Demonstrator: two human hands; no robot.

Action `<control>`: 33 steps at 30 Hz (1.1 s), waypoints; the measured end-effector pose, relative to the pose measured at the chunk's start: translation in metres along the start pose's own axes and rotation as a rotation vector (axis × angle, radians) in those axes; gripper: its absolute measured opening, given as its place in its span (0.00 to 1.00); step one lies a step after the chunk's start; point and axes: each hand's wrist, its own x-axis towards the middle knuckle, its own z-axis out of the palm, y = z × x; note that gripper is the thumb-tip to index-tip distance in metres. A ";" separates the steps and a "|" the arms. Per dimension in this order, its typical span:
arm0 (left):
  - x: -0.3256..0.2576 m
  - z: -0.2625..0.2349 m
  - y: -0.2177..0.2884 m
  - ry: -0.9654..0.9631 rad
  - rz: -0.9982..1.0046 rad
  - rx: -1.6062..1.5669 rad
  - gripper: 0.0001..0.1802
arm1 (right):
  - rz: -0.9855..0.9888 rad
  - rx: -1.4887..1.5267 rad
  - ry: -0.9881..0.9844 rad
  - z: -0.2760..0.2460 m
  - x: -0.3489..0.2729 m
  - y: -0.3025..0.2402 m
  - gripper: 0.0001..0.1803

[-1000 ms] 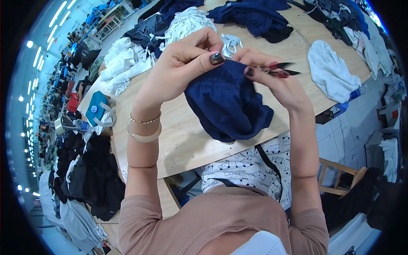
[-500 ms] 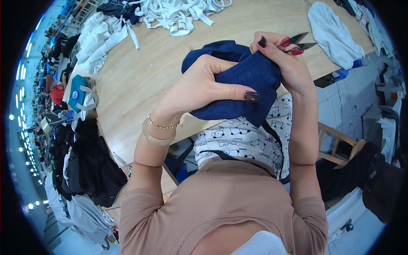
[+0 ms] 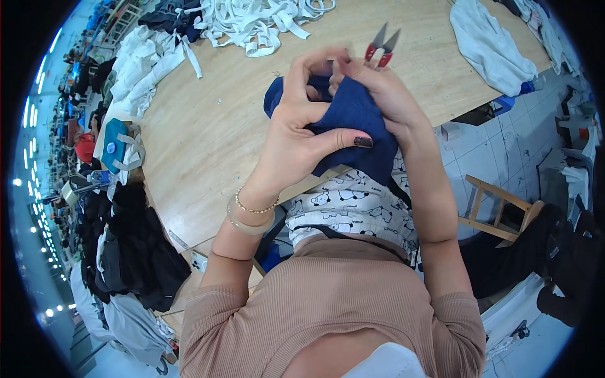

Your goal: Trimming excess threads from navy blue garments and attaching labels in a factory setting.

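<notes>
A navy blue garment piece [image 3: 357, 123] is held up between my two hands over the near edge of the table. My left hand [image 3: 291, 131] grips it, with the thumb pressed on the outside and the other fingers reaching round toward its top edge. My right hand [image 3: 394, 101] is closed at the garment's upper right edge, close to my left fingertips. Tucked in that same hand is a pair of thread snips [image 3: 386, 59] with red handles, its blades parted and pointing away from me. The cloth partly hides the fingers of both hands.
White straps [image 3: 252, 25] lie heaped at the far side of the wooden table [image 3: 195, 126], beside crumpled white cloth [image 3: 142, 60]. A white piece [image 3: 488, 47] lies at right. Dark garments [image 3: 138, 246] hang at left. A wooden stool [image 3: 498, 205] stands right.
My right hand has moved left toward my left hand, and the snips have swung from pointing right to pointing away. The navy garment is bunched closer between my hands.
</notes>
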 end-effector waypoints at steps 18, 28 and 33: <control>-0.003 0.009 0.007 0.264 -0.073 -0.157 0.06 | -0.454 -0.812 0.465 -0.001 -0.074 -0.040 0.13; -0.002 0.015 0.011 0.341 -0.139 -0.209 0.06 | -0.651 -1.085 0.484 0.050 -0.097 -0.040 0.06; -0.001 0.014 0.013 0.329 -0.144 -0.197 0.07 | -0.651 -1.089 0.501 0.053 -0.093 -0.039 0.07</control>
